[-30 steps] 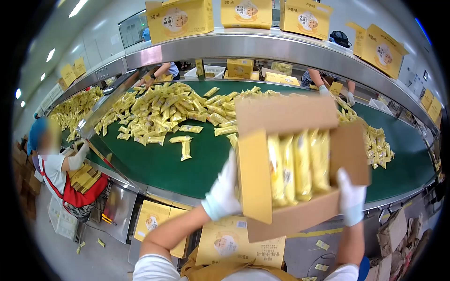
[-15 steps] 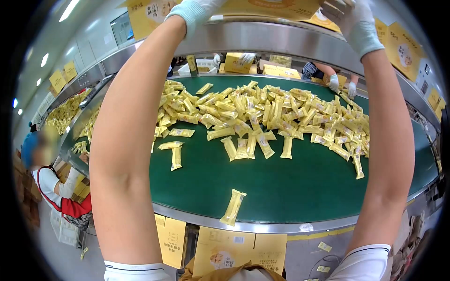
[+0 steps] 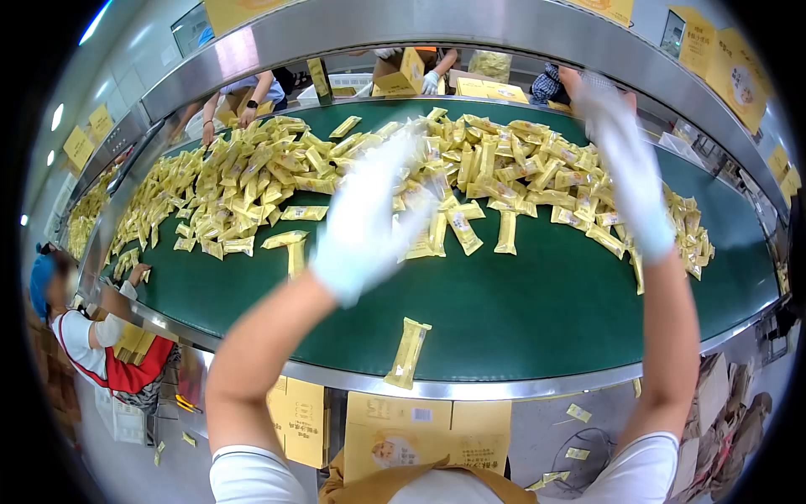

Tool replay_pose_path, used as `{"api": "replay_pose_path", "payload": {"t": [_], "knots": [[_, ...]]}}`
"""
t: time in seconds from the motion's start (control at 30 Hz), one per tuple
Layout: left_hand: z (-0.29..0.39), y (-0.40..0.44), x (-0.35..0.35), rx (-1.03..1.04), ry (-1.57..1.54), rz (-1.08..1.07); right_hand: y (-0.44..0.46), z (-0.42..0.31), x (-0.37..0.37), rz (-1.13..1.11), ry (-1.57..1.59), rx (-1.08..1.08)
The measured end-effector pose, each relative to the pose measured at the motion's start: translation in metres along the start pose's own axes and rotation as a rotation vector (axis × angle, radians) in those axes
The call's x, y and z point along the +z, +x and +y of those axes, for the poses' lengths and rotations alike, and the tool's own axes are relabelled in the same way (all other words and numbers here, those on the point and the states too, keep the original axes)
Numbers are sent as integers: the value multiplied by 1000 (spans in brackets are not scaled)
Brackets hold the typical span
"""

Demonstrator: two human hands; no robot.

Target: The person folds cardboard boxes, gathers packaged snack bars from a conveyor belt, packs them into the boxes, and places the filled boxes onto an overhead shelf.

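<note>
Found left hand (image 3: 363, 225) spread at 10 o'clock; could not tell state of blurred right hand (image 3: 628, 168), 2 o'clock. Noted yellow packets (image 3: 252, 172) heaped on belt (image 3: 520, 328) across 12; barcode (image 3: 421, 415) on carton (image 3: 483, 416), 6.

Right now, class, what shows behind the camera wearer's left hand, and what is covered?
Behind the blurred left hand, yellow packets and the green belt show around its edges. Any packets directly behind it are covered and cannot be counted.
</note>
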State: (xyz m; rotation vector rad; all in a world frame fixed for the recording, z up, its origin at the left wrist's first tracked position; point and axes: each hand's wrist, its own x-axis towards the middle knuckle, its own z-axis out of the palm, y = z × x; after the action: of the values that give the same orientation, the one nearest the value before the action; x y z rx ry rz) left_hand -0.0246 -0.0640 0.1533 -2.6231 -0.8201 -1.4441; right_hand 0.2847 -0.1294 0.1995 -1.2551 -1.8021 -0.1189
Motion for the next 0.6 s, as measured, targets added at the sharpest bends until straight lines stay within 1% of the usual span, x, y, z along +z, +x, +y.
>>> {"api": "replay_pose_path", "payload": {"t": [0.03, 0.07, 0.1, 0.13, 0.17, 0.2, 0.23, 0.27, 0.3, 0.33, 0.37, 0.4, 0.43, 0.47, 0.5, 0.57, 0.6], "knots": [[11, -38, -22, -17, -177, -434, -53, 0, -4, -190, -120, 66], [14, -96, -24, -86, -344, -454, -104, -12, -4, -428, 156, 221], [21, -140, -41, -275, -192, -763, -149, -14, -4, -667, 288, 239], [24, -192, -43, -400, -208, -678, -201, -22, 0, -860, 347, 517], [31, -234, -49, -514, -78, -611, -262, -17, 11, -982, 325, 652], [36, -285, -50, -738, 26, -552, -326, -13, 26, -956, 227, 589], [43, -331, -48, -958, 130, -482, -350, -31, 33, -1035, 215, 946], [60, -353, -46, -981, 138, -332, -385, -40, 49, -983, 49, 1091], [75, -374, -45, -999, 142, -184, -418, -53, 68, -795, -18, 1156], [74, -412, -41, -1025, 177, -335, -430, -69, 88, -773, -137, 1292], [81, -421, -36, -1157, 139, -384, -453, -78, 108, -586, -4, 1296], [95, -425, -31, -1288, 100, -443, -442, -98, 114, -598, 108, 1452], [102, -428, -25, -1413, 56, -505, -442, -108, 119, -497, 200, 1441], [96, -430, -27, -1409, -43, -528, -447, -110, 126, -390, 284, 1426], [98, -432, -28, -1394, -58, -512, -455, -111, 129, -282, 365, 1409], [103, -419, -30, -1365, -90, -477, -471, -100, 137, -294, 305, 1350], [97, -434, -27, -1351, -92, -443, -480, -98, 138, -308, 276, 1318]]}}
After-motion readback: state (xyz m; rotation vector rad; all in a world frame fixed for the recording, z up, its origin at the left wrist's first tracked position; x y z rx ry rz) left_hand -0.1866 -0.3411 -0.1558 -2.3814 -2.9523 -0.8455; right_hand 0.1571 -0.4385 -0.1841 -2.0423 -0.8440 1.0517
